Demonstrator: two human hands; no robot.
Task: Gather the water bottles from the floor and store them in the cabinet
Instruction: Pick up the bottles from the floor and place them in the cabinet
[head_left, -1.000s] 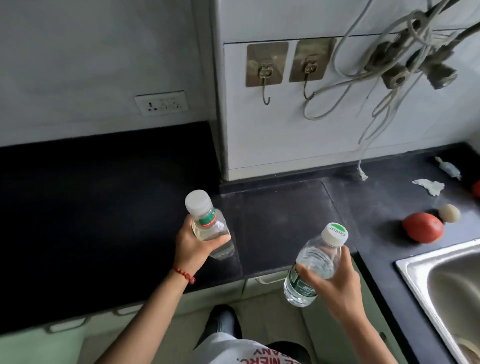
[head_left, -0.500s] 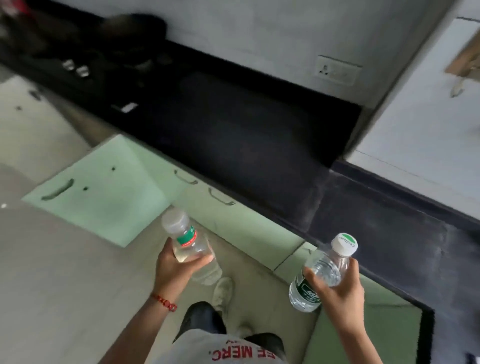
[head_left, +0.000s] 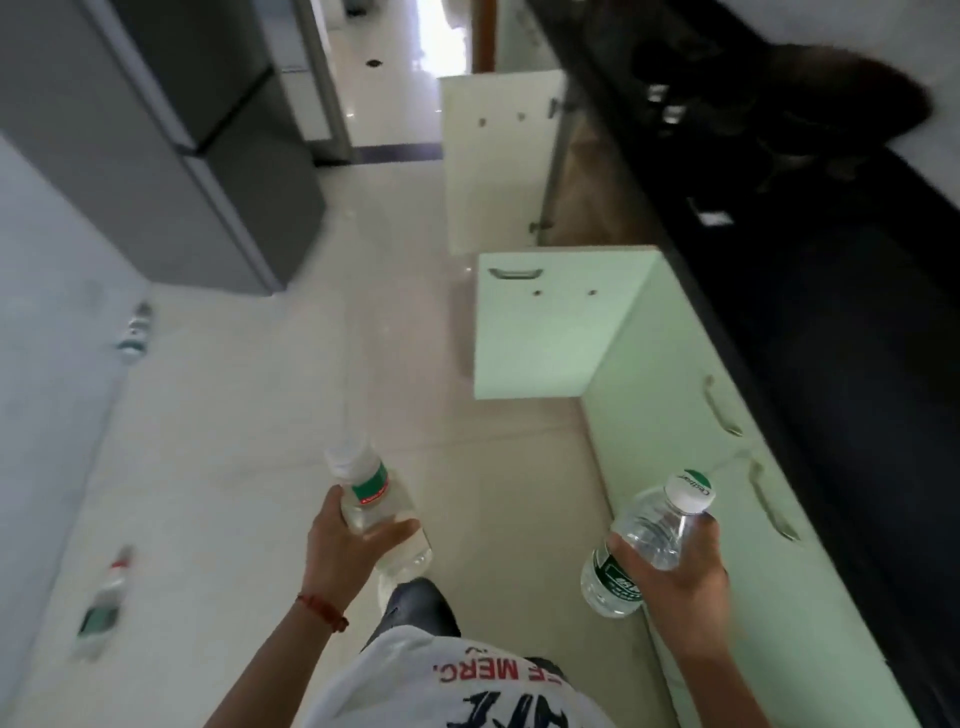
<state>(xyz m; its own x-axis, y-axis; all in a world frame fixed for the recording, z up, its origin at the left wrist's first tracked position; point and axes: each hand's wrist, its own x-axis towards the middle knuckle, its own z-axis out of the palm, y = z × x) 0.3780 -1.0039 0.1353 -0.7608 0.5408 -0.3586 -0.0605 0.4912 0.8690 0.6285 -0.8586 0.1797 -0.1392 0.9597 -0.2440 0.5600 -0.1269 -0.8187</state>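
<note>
Both hands are full here. The left hand (head_left: 345, 545) has its grip wrapped around a clear bottle with a red and green label (head_left: 382, 512), cap pointing away from the body. The right hand (head_left: 675, 566) is clamped on a second bottle (head_left: 641, 545), a green-label one with a white cap, tilted toward the pale green cabinet (head_left: 691, 467). That cabinet sits under the dark surface (head_left: 831, 338), and one of its doors (head_left: 545, 322) is swung open over the floor (head_left: 249, 441). Well off from the cabinet, by the far wall, two more bottles lie on the floor: one (head_left: 101, 608) nearer, one (head_left: 136, 332) further along, both blurry.
</note>
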